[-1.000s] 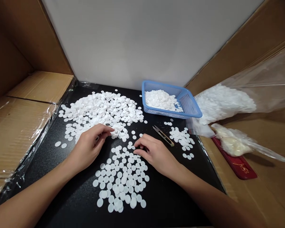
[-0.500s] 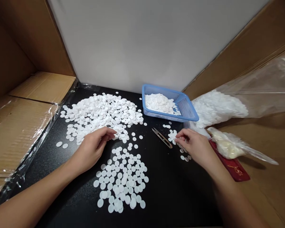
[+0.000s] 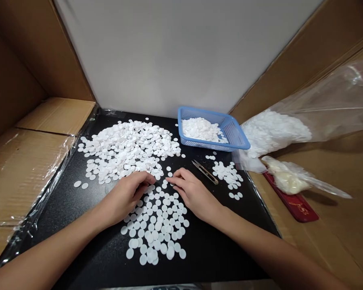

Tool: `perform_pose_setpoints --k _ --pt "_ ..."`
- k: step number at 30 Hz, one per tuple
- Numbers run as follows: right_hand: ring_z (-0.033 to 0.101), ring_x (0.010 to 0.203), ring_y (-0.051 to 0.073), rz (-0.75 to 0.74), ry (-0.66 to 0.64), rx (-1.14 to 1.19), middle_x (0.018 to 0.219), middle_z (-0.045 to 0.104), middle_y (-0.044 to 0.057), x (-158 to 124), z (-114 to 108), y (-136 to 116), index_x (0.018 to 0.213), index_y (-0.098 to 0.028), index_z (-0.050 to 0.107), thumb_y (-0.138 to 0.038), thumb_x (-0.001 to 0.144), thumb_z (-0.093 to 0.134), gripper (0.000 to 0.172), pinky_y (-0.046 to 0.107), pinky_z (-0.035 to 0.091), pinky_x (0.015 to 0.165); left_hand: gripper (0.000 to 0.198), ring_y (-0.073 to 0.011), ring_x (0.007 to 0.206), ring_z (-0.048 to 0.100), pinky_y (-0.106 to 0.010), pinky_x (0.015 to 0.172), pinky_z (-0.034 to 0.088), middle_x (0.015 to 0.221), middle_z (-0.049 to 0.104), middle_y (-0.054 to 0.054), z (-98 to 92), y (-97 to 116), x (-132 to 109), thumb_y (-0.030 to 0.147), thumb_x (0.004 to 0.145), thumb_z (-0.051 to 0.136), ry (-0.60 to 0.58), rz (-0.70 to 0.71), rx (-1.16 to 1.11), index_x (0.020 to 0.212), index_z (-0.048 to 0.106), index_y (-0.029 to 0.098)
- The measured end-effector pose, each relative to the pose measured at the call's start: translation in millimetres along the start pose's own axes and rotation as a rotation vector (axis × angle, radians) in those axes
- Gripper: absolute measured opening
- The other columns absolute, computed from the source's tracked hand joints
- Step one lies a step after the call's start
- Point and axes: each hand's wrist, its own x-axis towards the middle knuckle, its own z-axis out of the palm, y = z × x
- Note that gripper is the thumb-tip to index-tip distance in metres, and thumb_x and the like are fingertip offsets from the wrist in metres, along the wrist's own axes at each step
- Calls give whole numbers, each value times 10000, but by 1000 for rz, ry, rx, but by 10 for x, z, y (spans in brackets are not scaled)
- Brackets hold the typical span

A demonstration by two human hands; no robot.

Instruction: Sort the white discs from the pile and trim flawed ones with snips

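My left hand [image 3: 135, 188] rests at the front edge of a large heap of white round discs [image 3: 133, 139], its fingers curled in towards the thumb. What they hold, if anything, is hidden. Facing it, my right hand [image 3: 195, 194] has its fingers stretched out to the left, fingertips beside a few loose discs [image 3: 165, 182], thumb apart below. Between and below both hands spreads a looser group of discs [image 3: 159, 229], mostly lying flat, some overlapping. A smaller cluster of discs [image 3: 228, 174] lies to the right.
Thread snips [image 3: 205, 172] lie on the black table [image 3: 220, 249] beyond my right hand. Behind them stands a blue basket [image 3: 234, 135] with discs inside. At the right are a clear bag of white discs [image 3: 274, 131], a knotted plastic bag [image 3: 287, 177] and a red case [image 3: 302, 207]. Cardboard flanks both sides.
My right hand has moved left from the small right-hand cluster to the loose discs near my left hand, its pinch now loosened. My left hand has shifted slightly right.
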Motion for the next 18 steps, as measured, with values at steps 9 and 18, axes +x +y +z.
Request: perform_pose_setpoints --k 9,18 --pt "635 849 173 39 -49 172 958 593 58 -141 86 -226 1147 -215 712 -87 962 485 319 313 599 751 291 -158 766 638 -282 663 523 982 713 -46 -28 58 -30 122 932 376 -33 -29 -88 1056 623 214" --pt "534 1346 236 -67 -62 -39 1423 598 93 -501 -71 36 1487 -253 460 -156 1027 398 474 457 502 1085 261 -193 906 691 -358 824 567 983 732 -50 -51 -10 7 161 950 402 82 -19 -102 1027 647 209"
